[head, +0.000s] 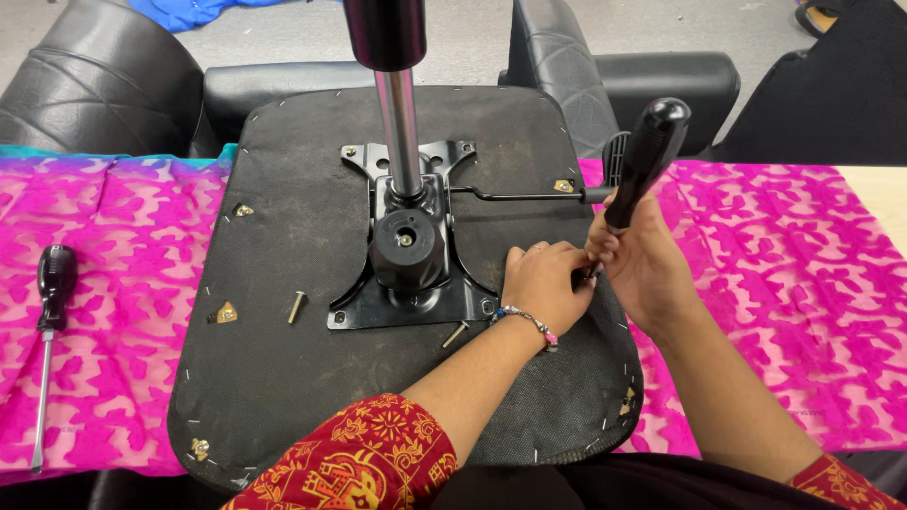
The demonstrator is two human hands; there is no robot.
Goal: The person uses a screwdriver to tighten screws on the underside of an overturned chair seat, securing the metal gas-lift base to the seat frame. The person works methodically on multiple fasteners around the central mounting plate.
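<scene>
My right hand (642, 269) is closed round the black-handled screwdriver (652, 151), held upright with its tip down near the right edge of the upturned chair seat (283, 378). My left hand (543, 283) is pinched shut right at the tip (what it pinches, I cannot tell). The seat lies across the pink-clothed worktop (803, 312), its black metal plate (406, 274) and gas column (397, 123) at centre. Two loose bolts (297, 306) lie by the plate. A second screwdriver (47, 331) rests toward the worktop's left edge.
</scene>
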